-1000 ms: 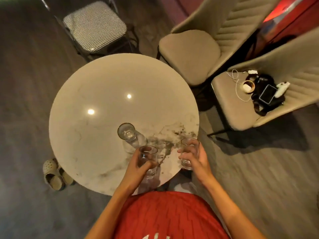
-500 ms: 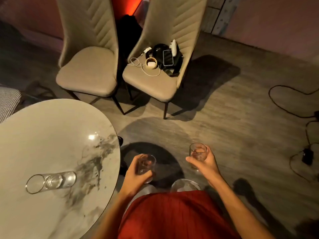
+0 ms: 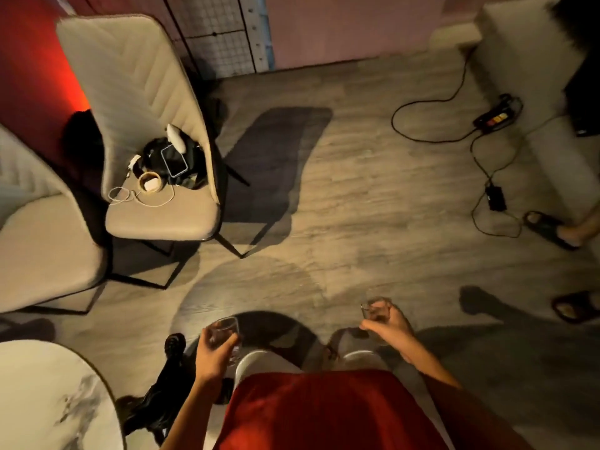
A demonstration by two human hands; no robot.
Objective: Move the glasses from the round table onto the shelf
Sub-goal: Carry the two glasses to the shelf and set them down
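Glasses carried one per hand, clear of the table and over the floor. Left glass (image 3: pixel 224 332) held upright in left hand (image 3: pixel 212 354), fingers wrapped round the lower wall from behind, rim left free; grip closed firmly on the glass. Right glass (image 3: pixel 376 308) held in right hand (image 3: pixel 391 324), fingers curled round its side, thumb forward, likewise closed on it; tilt hard to judge through motion blur. Both kept at about waist level, apart from each other and ahead of the red shirt (image 3: pixel 324 414), probably so that they could not knock together while walking.

Round table (image 3: pixel 48 401) seen only as an edge at lower left, marbled top, nothing visible on the part in view. Shelf not identified with confidence; pale ledge-like unit (image 3: pixel 506 34) noted at upper right, function unclear.

Obstacles noted on the likely path: black cable (image 3: pixel 431 105) looped across the floor (image 3: pixel 357 206), adapter (image 3: pixel 495 198) and power strip (image 3: pixel 496 116) beside it, another person's sandalled foot (image 3: pixel 552 228) at right edge. Chair (image 3: pixel 156 141) at left loaded with a phone (image 3: pixel 173 160), a tape roll (image 3: pixel 150 182) and a dark bag, well away from both hands.

Judged stage: transport, pick-up done, placing not yet begun. Main risk judged to be tripping on the cable with both hands occupied.
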